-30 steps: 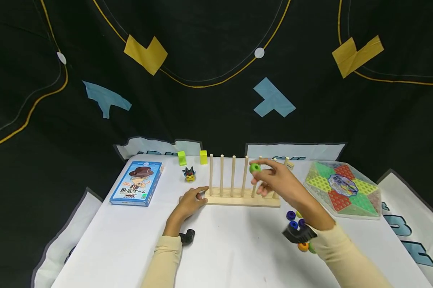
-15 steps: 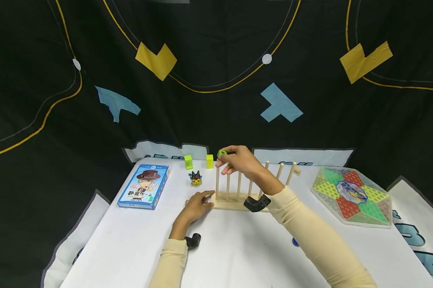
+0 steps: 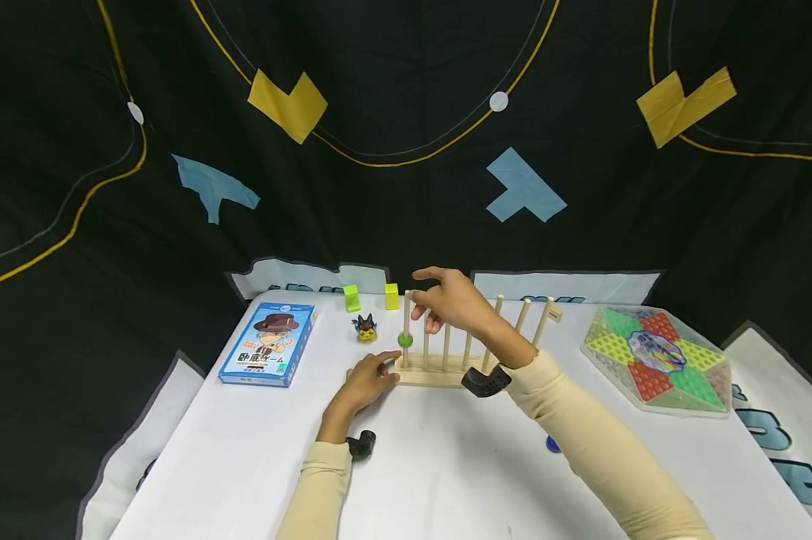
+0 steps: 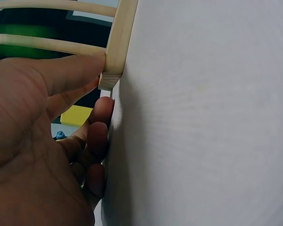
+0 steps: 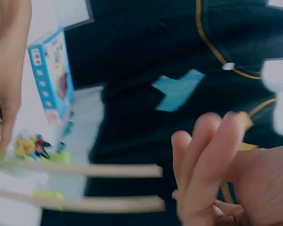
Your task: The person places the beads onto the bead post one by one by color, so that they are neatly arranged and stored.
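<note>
A wooden peg rack (image 3: 439,373) stands mid-table, with several upright dowels on a flat base. Its left end is pinched by my left hand (image 3: 367,384); in the left wrist view, thumb and forefinger meet the base's end (image 4: 117,70) and the other fingers curl below. Round the leftmost dowel sits a green ring bead (image 3: 406,340), low above the base; it appears as a green blur in the left wrist view. My right hand (image 3: 451,301) hovers by the dowel tops, fingers parted and holding nothing. The right wrist view shows its fingers (image 5: 212,160) beside two dowel tips.
Left of the rack lies a blue game box (image 3: 268,345). A small dark-eared figurine (image 3: 365,328) and two yellow-green blocks (image 3: 391,296) stand behind. A hexagonal board-game case (image 3: 658,360) is at right. A blue bead (image 3: 552,444) shows beside the right sleeve, which hides other beads.
My right hand carried the green bead leftward to the leftmost dowel and let it go; the bead has dropped down the dowel. The left hand stays on the rack's end.
</note>
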Motion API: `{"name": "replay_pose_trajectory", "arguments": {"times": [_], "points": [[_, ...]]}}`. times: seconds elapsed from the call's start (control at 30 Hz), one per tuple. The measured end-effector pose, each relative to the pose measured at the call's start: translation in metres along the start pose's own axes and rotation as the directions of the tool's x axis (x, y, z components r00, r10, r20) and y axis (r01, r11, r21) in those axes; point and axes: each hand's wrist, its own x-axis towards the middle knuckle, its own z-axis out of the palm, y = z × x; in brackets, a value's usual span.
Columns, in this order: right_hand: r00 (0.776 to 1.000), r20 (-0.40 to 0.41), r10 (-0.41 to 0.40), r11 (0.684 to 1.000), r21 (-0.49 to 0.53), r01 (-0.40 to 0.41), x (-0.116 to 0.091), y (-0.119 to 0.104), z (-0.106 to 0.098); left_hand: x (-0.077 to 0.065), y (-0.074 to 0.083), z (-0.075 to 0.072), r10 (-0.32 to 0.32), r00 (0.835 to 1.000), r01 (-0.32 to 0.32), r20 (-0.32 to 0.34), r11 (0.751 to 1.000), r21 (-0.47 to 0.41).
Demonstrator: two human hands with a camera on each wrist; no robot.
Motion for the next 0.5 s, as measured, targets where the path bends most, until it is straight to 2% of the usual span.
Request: {"name": "replay_pose_trajectory", "arguments": {"times": [0.13, 0.23, 0.37, 0.43, 0.5], "points": [[0.990, -0.119, -0.075, 0.991, -0.116, 0.061, -0.046, 0.017, -0.034, 0.003, 0.002, 0.009, -0.023, 1.000, 0.023, 0.011, 0.999, -0.023], [0.975, -0.212, -0.070, 0.983, -0.180, 0.031, -0.093, 0.043, -0.064, 0.005, -0.001, 0.007, -0.035, 0.999, 0.036, 0.021, 0.999, -0.033], [0.946, -0.323, 0.013, 0.953, -0.282, -0.110, -0.160, 0.097, -0.091, 0.008, -0.003, 0.001, -0.024, 0.999, 0.026, 0.040, 0.999, -0.037], [0.925, -0.370, 0.084, 0.916, -0.338, -0.218, -0.192, 0.127, -0.093, 0.009, -0.002, 0.000, -0.022, 0.998, 0.024, 0.051, 0.999, -0.043], [0.903, -0.407, 0.140, 0.864, -0.395, -0.312, -0.222, 0.152, -0.087, 0.011, -0.001, 0.005, -0.010, 0.998, 0.013, 0.061, 0.999, -0.042]]}}
